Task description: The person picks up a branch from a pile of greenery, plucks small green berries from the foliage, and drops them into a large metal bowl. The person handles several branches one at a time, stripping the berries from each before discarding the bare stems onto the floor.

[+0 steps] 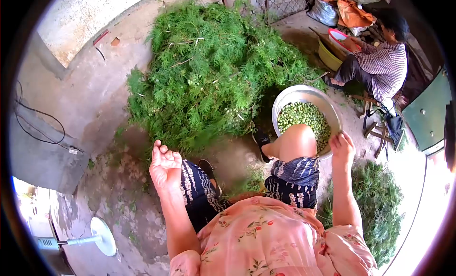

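Note:
My left hand (166, 167) is raised palm up beside my left knee, its fingers curled and the index finger more extended; nothing shows in it. At the right rim of a wide metal basin (335, 109), my right hand (342, 146) has its fingers bent together; what they hold, if anything, is too small to tell. Small round green fruits (304, 115) lie in the basin, partly hidden by my right knee. Beyond my knees spreads a large heap of feathery green branches (199, 71).
A co-worker (382, 62) sits at the upper right by a yellow tub (328, 57) and a red-rimmed basin (338, 34). Another green pile (375, 204) lies right of me. A white fan (103, 236) stands at the lower left. Black cables (42, 116) hang at left.

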Available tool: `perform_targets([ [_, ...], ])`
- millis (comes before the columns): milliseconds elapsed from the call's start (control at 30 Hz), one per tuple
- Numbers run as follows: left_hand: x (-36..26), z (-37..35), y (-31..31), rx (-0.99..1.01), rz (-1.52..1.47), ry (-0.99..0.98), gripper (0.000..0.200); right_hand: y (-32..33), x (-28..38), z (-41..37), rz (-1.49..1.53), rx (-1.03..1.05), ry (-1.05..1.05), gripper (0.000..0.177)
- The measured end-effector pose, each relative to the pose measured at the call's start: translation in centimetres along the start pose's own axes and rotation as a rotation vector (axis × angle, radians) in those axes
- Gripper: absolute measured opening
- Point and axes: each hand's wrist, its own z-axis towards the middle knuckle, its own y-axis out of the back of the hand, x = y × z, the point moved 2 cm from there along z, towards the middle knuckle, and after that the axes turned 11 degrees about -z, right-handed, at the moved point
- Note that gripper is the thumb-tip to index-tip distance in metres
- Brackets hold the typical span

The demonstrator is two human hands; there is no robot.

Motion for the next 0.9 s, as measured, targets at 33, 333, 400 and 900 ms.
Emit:
perform_targets([
  [33, 0.0, 0.1, -0.4, 0.007, 0.001, -0.001, 0.017, -2.1, -0.4, -0.1, -0.022, 0.066, 0.007, 0.021],
  [333, 0.4, 4.1, -1.7, -0.148, -0.075, -0.041, 0.023, -17.4, -4.1, -0.8, -0.054, 0.434, -0.166, 0.015],
  [400, 2.6, 7.7, -0.8, -0.211, -0.056, 0.017, 0.022, -20.6, -5.6, -0.4, -0.097, 0.482, -0.226, 0.014],
  [900, 13.3, 20.9, 1.8, -0.332, 0.128, 0.246, 0.016, -36.3, -16.8, -1.4, -0.343, 0.619, -0.345, 0.017],
])
